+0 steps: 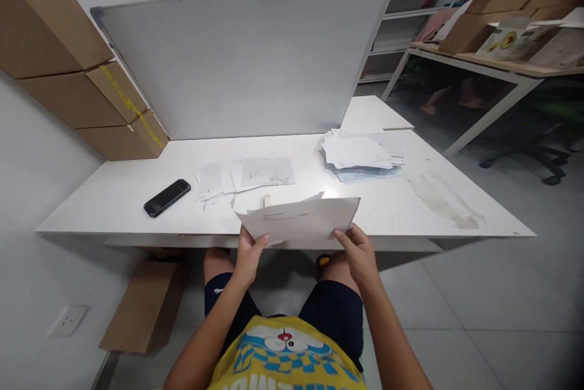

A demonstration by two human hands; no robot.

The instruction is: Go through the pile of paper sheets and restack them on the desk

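Several sheets of paper (298, 219) are held up at the front edge of the white desk (150, 201), with faint printed lines on the top one. My left hand (249, 254) pinches their left lower corner, thumb on top. At the right end, my right hand (359, 250) grips the same sheets between thumb and fingers. Just behind the papers lies a small whitish object (267, 200), partly hidden by them. Farther back, some loose sheets with pencil marks (264, 172) lie flat on the desk.
A black phone (167, 198) lies at the left. An untidy paper stack (362, 151) sits at the back right. A whiteboard (246, 61) stands along the rear edge, beside stacked cardboard boxes (50, 25). Another box (141, 305) is on the floor under the desk's left side.
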